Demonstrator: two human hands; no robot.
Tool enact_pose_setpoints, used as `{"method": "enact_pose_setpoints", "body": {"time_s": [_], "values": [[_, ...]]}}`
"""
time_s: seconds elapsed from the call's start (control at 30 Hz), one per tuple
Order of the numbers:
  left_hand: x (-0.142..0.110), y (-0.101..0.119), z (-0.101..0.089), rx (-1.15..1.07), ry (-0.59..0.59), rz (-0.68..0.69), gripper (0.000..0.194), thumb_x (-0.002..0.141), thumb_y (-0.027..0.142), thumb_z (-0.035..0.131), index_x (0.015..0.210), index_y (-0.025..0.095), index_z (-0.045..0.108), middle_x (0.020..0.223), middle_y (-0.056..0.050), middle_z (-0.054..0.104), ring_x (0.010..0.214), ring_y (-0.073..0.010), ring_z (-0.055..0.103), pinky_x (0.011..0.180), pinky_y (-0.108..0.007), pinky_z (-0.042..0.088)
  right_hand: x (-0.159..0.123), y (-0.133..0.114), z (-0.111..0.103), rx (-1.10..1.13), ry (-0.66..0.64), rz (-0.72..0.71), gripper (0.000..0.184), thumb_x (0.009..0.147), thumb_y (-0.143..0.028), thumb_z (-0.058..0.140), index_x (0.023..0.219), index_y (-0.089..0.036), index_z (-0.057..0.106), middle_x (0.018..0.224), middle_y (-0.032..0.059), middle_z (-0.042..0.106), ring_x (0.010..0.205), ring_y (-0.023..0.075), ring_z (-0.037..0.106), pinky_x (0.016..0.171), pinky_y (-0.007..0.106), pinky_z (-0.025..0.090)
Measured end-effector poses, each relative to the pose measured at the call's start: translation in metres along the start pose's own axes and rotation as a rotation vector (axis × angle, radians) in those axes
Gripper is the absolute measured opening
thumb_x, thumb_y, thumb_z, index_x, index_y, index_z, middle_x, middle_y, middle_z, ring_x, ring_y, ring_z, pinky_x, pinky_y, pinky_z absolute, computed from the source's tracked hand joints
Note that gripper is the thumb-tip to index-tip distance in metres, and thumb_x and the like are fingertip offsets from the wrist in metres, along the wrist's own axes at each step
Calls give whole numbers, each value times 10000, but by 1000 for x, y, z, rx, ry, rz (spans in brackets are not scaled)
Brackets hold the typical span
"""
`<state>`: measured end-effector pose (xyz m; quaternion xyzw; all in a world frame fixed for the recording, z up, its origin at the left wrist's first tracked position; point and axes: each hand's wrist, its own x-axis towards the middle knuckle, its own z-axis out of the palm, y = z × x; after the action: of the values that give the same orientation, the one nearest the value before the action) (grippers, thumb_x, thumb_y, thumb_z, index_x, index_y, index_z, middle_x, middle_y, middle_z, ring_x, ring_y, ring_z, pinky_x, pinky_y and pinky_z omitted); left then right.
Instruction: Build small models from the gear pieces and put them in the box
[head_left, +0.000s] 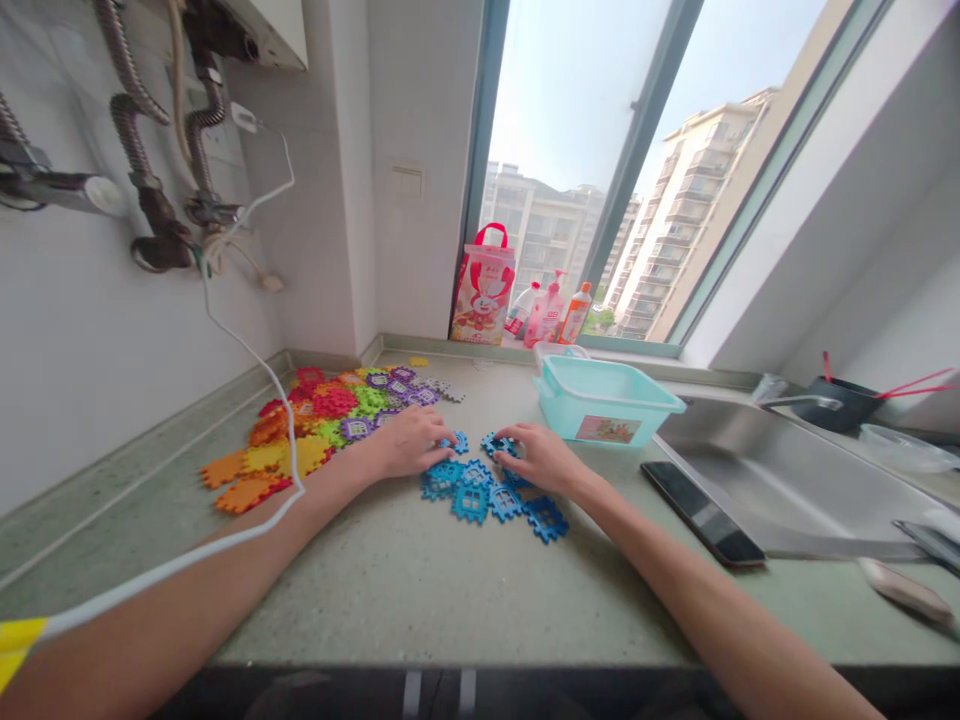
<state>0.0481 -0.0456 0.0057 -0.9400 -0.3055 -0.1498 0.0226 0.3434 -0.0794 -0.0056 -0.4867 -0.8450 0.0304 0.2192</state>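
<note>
Several blue plastic interlocking tiles (470, 502) with notched edges and window-like openings lie in a cluster on the counter between my hands. My left hand (415, 440) is closed at the cluster's upper left, with thumb and fingers around the edge of a small blue tile (460, 442). Opposite it, my right hand (544, 457) pinches a darker blue tile (489, 445). Beside my left hand spreads a pile of red, orange, yellow, green and purple tiles (334, 400). My fingers partly cover both held tiles.
A turquoise plastic bin (574, 410) stands beyond my right hand. A black phone (701, 512) lies by the steel sink (757, 480). A white cable (289, 425) hangs across my left forearm. Bottles (546, 315) and a pink bag (484, 295) line the windowsill.
</note>
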Motion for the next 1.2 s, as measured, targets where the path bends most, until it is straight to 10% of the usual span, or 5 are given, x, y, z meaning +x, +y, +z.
{"method": "enact_pose_setpoints", "body": {"time_s": [0.53,0.93,1.2], "values": [[-1,-4,-12,-40,63,-200,384,850,477,777,1118,201,776,1035,-87,778,1014,-284,694,962,-373,498,-1,4,-23,92,44,-61,371,839,-265,729,1209,-248,750,1153,70,768,1076,246,696,994,389,532],[-11,0,-25,-499,-270,-99,815,606,529,953,1335,247,721,1223,-40,770,1026,-224,696,848,-257,520,-11,10,-60,156,-492,59,370,751,-403,847,1067,-223,777,1126,69,762,1035,260,696,872,319,532],[-3,7,-11,-402,-197,-107,619,763,601,837,1254,229,767,1123,-52,714,898,-198,661,765,-261,483,-6,14,-39,-50,-296,36,267,799,-307,790,1042,-216,732,1011,69,732,895,222,653,774,288,467]]}}
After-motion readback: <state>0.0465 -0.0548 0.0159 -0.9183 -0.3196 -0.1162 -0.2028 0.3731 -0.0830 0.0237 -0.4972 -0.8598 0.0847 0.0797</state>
